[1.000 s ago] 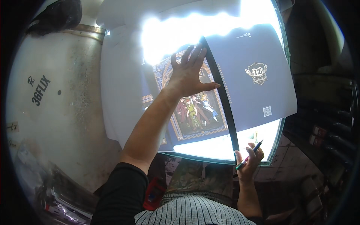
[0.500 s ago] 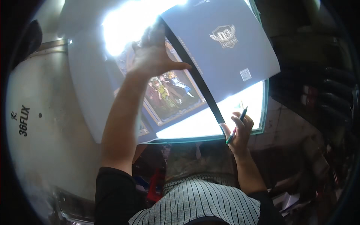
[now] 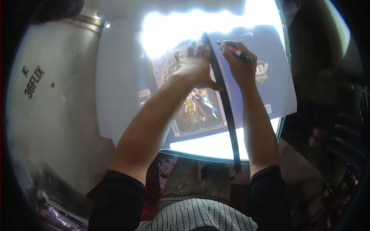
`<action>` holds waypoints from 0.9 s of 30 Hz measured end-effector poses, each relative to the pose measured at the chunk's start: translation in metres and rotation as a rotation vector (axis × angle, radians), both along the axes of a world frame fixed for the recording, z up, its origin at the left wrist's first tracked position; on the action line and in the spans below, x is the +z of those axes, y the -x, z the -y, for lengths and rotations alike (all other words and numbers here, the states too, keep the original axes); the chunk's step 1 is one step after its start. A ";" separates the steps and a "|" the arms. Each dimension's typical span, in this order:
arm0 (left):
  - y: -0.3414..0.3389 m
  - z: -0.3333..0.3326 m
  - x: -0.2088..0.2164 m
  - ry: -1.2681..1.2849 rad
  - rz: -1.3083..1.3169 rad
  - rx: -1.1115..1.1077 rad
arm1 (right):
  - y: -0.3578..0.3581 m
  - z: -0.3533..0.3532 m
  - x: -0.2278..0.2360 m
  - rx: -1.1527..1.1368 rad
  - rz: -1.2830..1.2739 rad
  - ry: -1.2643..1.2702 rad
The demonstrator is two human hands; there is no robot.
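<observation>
A large blue printed sheet lies over a brightly lit glass-topped table, showing a framed picture of cartoon figures and a winged crest. Across it runs a long, thin black straightedge, its near end sticking out past the table's front edge. My left hand rests on the picture with fingers spread, the thumb reaching onto the straightedge. Just right of the straightedge, toward its far end, my right hand grips a pen with red and dark green parts. Its tip points left; whether it touches the sheet I cannot tell.
Glare washes out the far part of the table. At the left stands a pale, broad surface with dark lettering. Dark, hard-to-make-out objects fill the right side. A dark rounded thing sits at the far left.
My right hand has moved from the straightedge's near end up toward its far end, with the pen turned over in its fingers. My left hand stays spread by the straightedge.
</observation>
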State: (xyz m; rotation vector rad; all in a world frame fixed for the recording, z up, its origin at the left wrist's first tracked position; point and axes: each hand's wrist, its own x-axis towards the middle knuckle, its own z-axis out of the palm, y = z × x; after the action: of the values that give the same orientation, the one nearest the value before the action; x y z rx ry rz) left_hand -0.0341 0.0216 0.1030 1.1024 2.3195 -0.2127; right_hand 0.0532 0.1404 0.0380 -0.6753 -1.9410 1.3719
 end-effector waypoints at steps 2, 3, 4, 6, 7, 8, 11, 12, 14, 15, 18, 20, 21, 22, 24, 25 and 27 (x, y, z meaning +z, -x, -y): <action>0.000 0.000 -0.002 -0.005 -0.009 0.007 | 0.026 -0.011 -0.013 0.062 -0.079 -0.243; 0.001 0.005 0.000 -0.025 -0.002 0.003 | 0.033 -0.014 -0.011 0.096 -0.025 -0.704; 0.001 0.008 0.001 -0.046 0.008 -0.003 | 0.039 -0.014 -0.011 0.107 -0.033 -0.702; 0.003 0.009 0.002 -0.039 0.025 0.015 | 0.046 -0.015 -0.014 0.107 0.028 -0.581; 0.003 0.009 0.002 -0.039 0.024 0.004 | 0.047 -0.017 -0.016 0.092 0.006 -0.758; 0.003 0.009 0.003 -0.040 0.023 -0.009 | 0.046 -0.018 -0.019 0.102 0.007 -0.761; 0.005 0.012 -0.002 -0.015 0.012 -0.009 | 0.048 -0.020 -0.021 0.153 -0.007 -0.463; 0.006 0.011 -0.001 -0.019 0.012 -0.005 | 0.047 -0.024 -0.018 0.173 0.033 -0.637; 0.005 0.009 0.000 0.003 0.030 -0.009 | 0.049 -0.028 -0.016 0.191 0.073 -0.814; 0.005 0.009 -0.001 0.001 0.030 -0.009 | 0.051 -0.027 -0.013 0.174 0.058 -0.846; 0.003 0.006 -0.004 0.003 0.029 -0.026 | 0.039 -0.021 -0.003 0.143 0.108 -0.448; 0.000 0.004 -0.010 -0.007 0.024 -0.032 | 0.011 -0.009 0.002 0.115 0.179 -0.012; 0.000 0.003 -0.007 0.010 0.023 -0.030 | -0.011 -0.001 0.007 0.106 0.204 -0.068; 0.003 0.004 -0.006 0.033 0.027 -0.030 | -0.037 0.010 0.010 0.098 0.235 -0.116; 0.009 0.009 -0.008 -0.036 0.016 0.001 | -0.101 0.030 0.026 0.141 0.340 -0.077; 0.010 0.009 -0.012 -0.038 -0.001 0.005 | -0.139 0.043 0.029 0.138 0.389 -0.003; 0.004 0.008 -0.017 -0.060 -0.038 -0.004 | -0.237 0.068 0.023 0.200 0.511 0.095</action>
State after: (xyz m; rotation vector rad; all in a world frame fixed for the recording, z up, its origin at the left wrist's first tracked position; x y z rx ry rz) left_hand -0.0376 0.0136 0.0859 1.1417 2.3709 -0.1680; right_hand 0.2906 0.0726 0.0614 -0.9732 -2.4046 1.5278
